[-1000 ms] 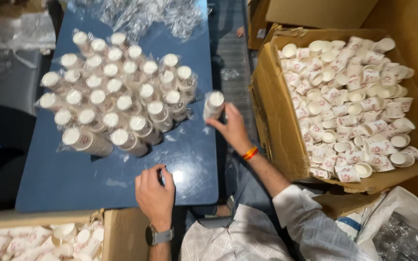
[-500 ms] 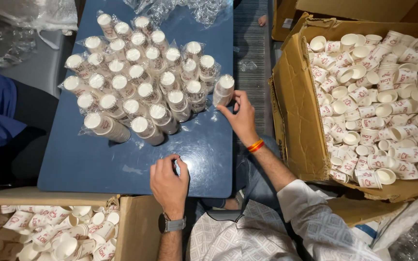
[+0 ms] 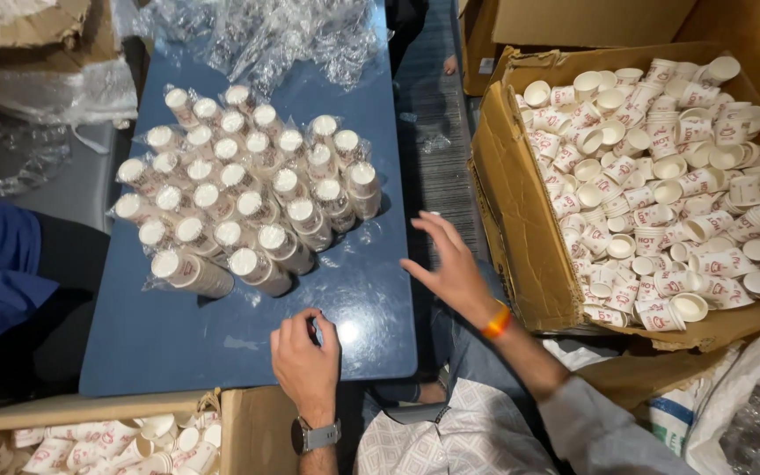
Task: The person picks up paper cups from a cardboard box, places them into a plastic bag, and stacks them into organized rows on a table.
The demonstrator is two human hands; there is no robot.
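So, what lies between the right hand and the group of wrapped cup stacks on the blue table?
In the head view, only bare blue table separates the right hand from the wrapped cup stacks; the open fingers touch nothing.

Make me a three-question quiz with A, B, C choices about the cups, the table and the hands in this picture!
1. Where is the big open box full of loose paper cups?
A. To the right of the table
B. On top of the table
C. Under the table

2. What colour is the table?
A. Red
B. Blue
C. Green

3. What is the right hand doing?
A. Gripping a wrapped stack
B. Resting inside the box
C. Open with fingers spread, holding nothing

Answers:
1. A, the cardboard box stands past the table's right edge.
2. B, the bare tabletop around the wrapped cup stacks shows blue.
3. C, the fingers are spread over the table's right edge, with nothing in them, while the left hand rests curled on the table.
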